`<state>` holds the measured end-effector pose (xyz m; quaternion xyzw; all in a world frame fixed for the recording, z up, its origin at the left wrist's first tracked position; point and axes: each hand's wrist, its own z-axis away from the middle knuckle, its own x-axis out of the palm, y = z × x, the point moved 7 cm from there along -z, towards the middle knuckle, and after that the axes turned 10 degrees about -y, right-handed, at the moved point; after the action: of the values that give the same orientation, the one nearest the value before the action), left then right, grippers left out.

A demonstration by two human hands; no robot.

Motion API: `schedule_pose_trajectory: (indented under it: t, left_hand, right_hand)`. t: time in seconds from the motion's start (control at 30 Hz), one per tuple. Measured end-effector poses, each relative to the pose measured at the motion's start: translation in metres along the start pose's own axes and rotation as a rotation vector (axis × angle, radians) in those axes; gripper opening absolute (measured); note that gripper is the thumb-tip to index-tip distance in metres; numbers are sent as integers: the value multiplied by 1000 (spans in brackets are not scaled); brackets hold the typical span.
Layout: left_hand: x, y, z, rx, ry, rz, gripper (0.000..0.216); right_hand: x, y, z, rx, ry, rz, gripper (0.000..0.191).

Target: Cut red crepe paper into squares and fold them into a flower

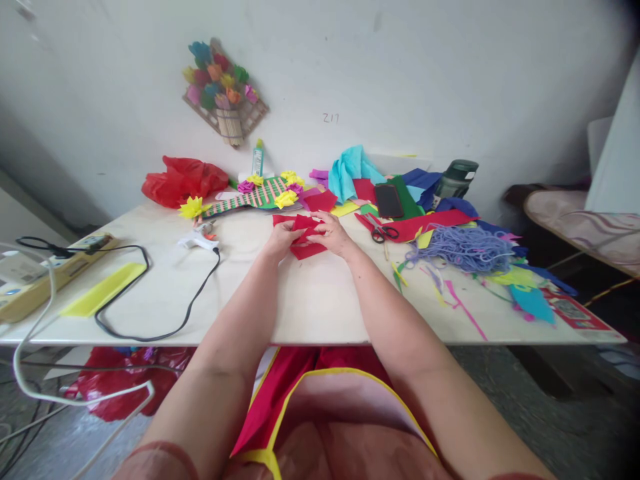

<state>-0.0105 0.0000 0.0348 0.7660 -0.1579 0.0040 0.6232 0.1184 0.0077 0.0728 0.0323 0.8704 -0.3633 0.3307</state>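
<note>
Small red pieces of crepe paper point(311, 251) lie together over the middle of the white table, between my two hands. My left hand point(283, 240) grips their left side, with the thumb on top. My right hand point(331, 233) has its fingers curled over the right side, and its fingertips meet the paper close to my left thumb. Part of the paper is hidden under the fingers. Just behind my hands lies a green guitar-shaped craft point(257, 197) with pinkish strips and yellow and purple paper flowers. A white glue gun point(200, 240) rests left of my left hand.
The glue gun's black cord point(175, 333) loops across the left side near a power strip point(55, 280) and yellow paper point(103, 290). To the right are scissors point(383, 233), a phone point(389, 201), blue-purple yarn point(465, 249) and a dark bottle point(456, 179). Red plastic point(185, 181) sits at the back left.
</note>
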Motion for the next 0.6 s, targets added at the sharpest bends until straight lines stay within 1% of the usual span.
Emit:
schedule_pose_trajectory:
  t: [0.3, 0.47, 0.6]
  left_hand:
    - [6, 3, 3, -12, 14, -1, 32]
    - [6, 3, 4, -21, 5, 14, 33]
    - [6, 3, 3, -30, -1, 11, 32]
  right_hand:
    - [-2, -3, 0, -25, 28, 41, 19]
    - [-1, -5, 0, -31, -3, 43, 15]
    - [-1, -8, 0, -35, -7, 49, 17]
